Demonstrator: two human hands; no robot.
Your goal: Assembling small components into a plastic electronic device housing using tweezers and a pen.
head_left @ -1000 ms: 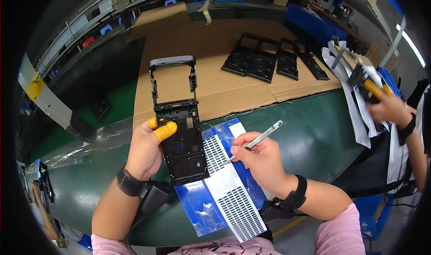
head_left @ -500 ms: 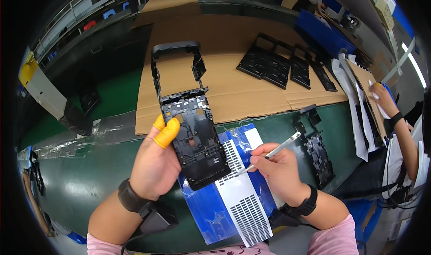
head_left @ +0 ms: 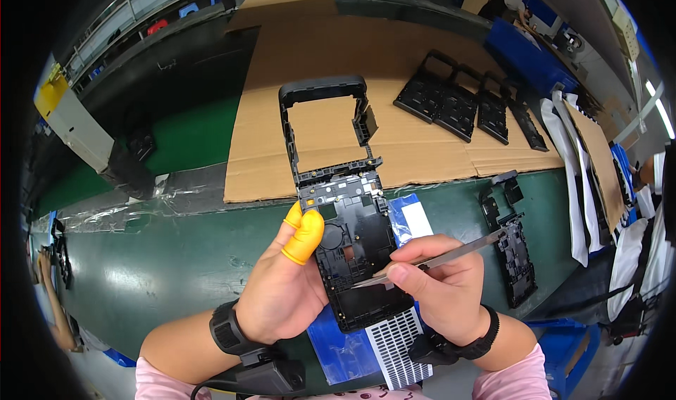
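Black plastic frame [head_left: 345, 210] stands upright in the left hand [head_left: 285, 287], gripped along its left edge, an orange-capped thumb [head_left: 304, 234] pressed on its face. Just right of it, the right hand [head_left: 440, 291] pinches metal tweezers [head_left: 433, 261], tips touching the frame's lower half, above a blue sheet [head_left: 338, 344] on the green table [head_left: 169, 273].

Matt black plastic frame [head_left: 346, 245], shiny metal tweezers [head_left: 436, 260], yellow rubber finger cots [head_left: 304, 234], brown corrugated cardboard [head_left: 394, 97].
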